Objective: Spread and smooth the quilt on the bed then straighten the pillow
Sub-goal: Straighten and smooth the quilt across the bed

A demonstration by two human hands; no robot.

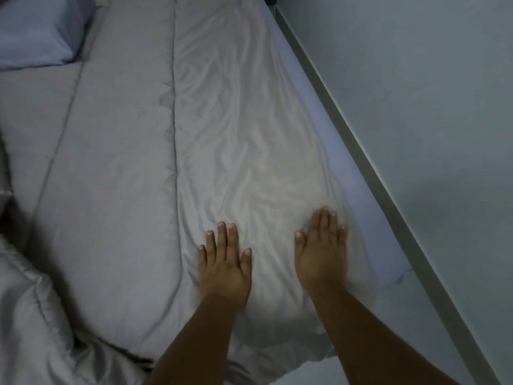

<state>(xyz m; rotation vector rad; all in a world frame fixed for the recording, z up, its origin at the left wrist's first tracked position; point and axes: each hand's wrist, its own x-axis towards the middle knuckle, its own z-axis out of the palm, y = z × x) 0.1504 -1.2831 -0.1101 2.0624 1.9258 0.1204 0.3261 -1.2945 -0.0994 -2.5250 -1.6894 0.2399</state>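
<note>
A pale grey quilt (116, 168) lies over the bed, with a stitched seam running down its middle. Its right panel is lighter and creased. My left hand (224, 262) rests flat, palm down, on the creased panel near its lower end. My right hand (322, 254) lies flat beside it, close to the quilt's right edge, fingers together and extended. Neither hand holds any fabric. A blue-grey pillow (39, 29) sits at the top left corner, partly cut off by the frame.
A blue strip of mattress (358, 168) shows along the quilt's right side, against a grey bed rail (369, 151) and a pale wall (430, 93). A bunched fold of quilt (30, 323) hangs at the lower left.
</note>
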